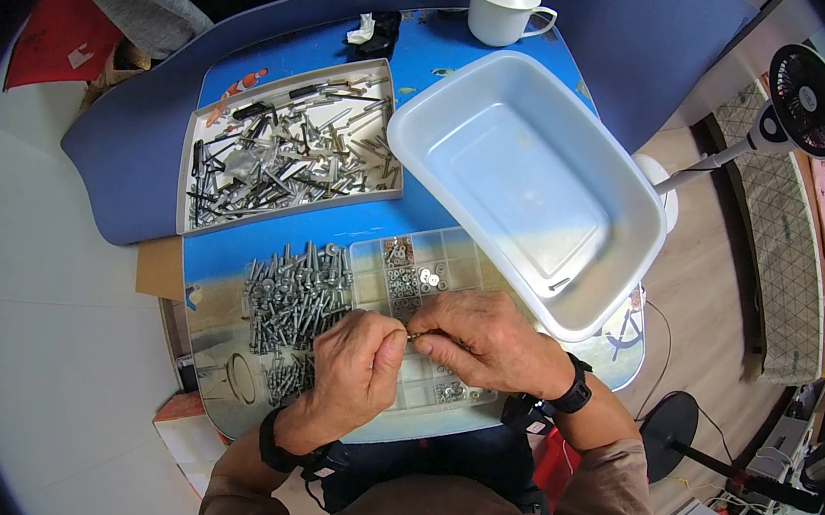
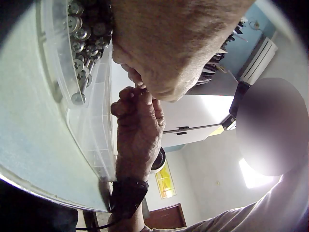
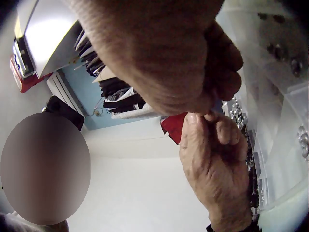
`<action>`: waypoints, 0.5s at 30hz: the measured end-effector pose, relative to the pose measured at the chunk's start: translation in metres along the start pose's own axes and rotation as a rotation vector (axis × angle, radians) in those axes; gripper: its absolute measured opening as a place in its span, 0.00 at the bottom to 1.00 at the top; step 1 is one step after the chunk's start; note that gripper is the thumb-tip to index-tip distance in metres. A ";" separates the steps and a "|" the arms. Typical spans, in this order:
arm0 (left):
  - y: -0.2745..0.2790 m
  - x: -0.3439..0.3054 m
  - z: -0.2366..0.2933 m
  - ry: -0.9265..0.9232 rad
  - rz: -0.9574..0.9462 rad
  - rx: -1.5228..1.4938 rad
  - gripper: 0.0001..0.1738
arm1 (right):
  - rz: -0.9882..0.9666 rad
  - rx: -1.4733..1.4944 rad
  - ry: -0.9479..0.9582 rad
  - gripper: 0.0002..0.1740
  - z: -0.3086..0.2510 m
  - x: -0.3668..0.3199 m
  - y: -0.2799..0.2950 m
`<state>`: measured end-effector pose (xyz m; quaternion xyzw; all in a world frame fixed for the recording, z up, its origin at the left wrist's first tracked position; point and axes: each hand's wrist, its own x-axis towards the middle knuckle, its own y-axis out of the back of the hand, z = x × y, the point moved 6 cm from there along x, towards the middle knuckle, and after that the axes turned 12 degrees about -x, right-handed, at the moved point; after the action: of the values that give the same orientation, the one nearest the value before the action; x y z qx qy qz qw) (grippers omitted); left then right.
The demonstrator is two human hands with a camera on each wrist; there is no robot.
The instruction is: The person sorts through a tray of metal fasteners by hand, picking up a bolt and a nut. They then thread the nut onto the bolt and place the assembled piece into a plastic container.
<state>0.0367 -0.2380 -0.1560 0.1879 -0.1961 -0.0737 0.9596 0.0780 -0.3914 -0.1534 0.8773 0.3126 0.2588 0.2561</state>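
Both hands meet over the clear divided box point(image 1: 412, 394) in the head view. Left hand point(image 1: 356, 367) and right hand point(image 1: 486, 340) have curled fingers, tips together, pinching a small metal piece point(image 1: 411, 337) between them; its shape is mostly hidden. In the left wrist view the left hand point(image 2: 178, 43) fills the top, its fingertips against those of the right hand point(image 2: 139, 133). The right wrist view shows the right hand point(image 3: 154, 53) above the left hand point(image 3: 217, 164), the piece covered by fingers. Washers and nuts point(image 1: 427, 279) lie in several compartments.
Screws and bolts point(image 1: 296, 296) are heaped left of the box. Behind stands a shallow tray point(image 1: 392, 193) of mixed long screws. A white basin point(image 1: 532, 170) overlaps the box's back right. A lidded cup point(image 1: 502, 11) is at the back, a fan point(image 1: 808, 100) at the right.
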 end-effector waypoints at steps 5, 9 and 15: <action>-0.001 0.000 0.000 0.006 -0.010 0.002 0.05 | -0.018 0.003 -0.037 0.10 0.001 0.000 0.000; -0.001 0.000 0.000 0.003 -0.009 0.005 0.05 | -0.016 0.016 -0.049 0.10 0.001 -0.001 0.000; 0.000 0.000 0.000 0.002 0.006 -0.007 0.05 | -0.016 0.041 -0.063 0.12 0.000 0.000 0.001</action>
<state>0.0368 -0.2381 -0.1559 0.1839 -0.1956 -0.0714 0.9606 0.0789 -0.3922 -0.1527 0.8876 0.3168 0.2223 0.2499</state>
